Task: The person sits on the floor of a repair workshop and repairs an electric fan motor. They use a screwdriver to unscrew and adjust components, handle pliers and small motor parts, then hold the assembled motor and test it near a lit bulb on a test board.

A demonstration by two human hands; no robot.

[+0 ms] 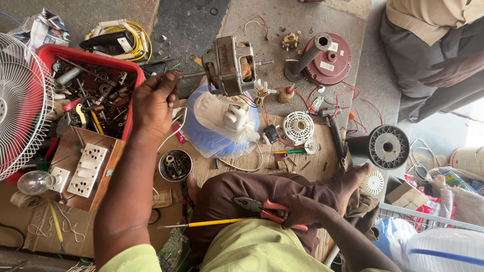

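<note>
My left hand (pixel 154 100) is clamped on the shaft of the stripped motor (pixel 229 65), raised over the blue housing (pixel 201 133), while my right hand (pixel 297 211) grips pliers (pixel 262 207) and screwdriver (pixel 201 222) on my knee; reassembly looks undone.

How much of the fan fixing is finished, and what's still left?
The motor is already out of its housing, and the wire guard is off too. The left hand holds the motor up by its shaft, while the right hand grips red-handled pliers. Loose parts, a white plastic disc and the maroon base, lie around, so reassembly seems left.
</note>
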